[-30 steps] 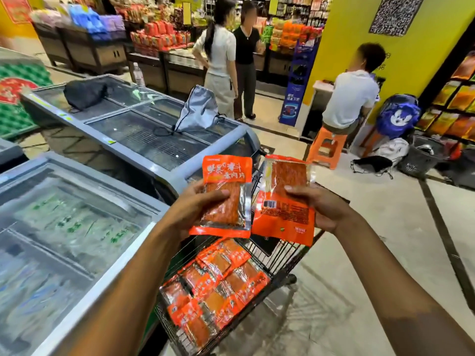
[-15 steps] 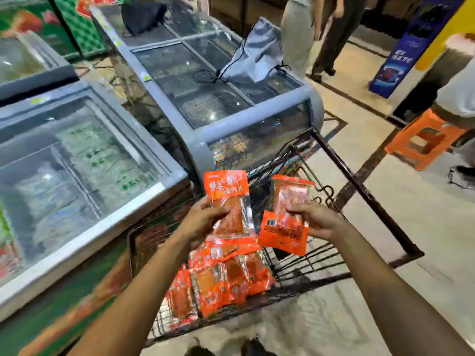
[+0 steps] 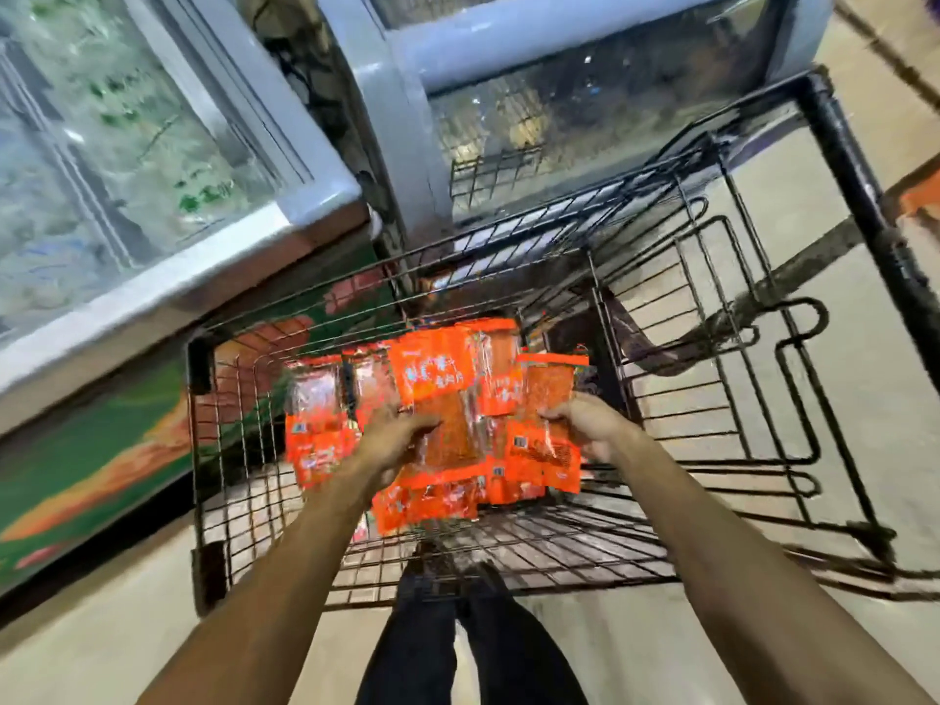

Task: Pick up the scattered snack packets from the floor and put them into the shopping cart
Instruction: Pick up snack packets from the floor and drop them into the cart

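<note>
Over the cart (image 3: 203, 450), our left hand (image 3: 394, 440) grips one packet (image 3: 442, 394) and our right hand (image 3: 590, 424) grips another packet (image 3: 547, 440), above the pile (image 3: 315, 419).

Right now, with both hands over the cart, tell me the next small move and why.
Probably let go of both packets. The left hand holds one orange packet and the right hand holds another, both already inside the shopping cart, just above the packets piled in its basket, so a short drop should land them there.
</note>
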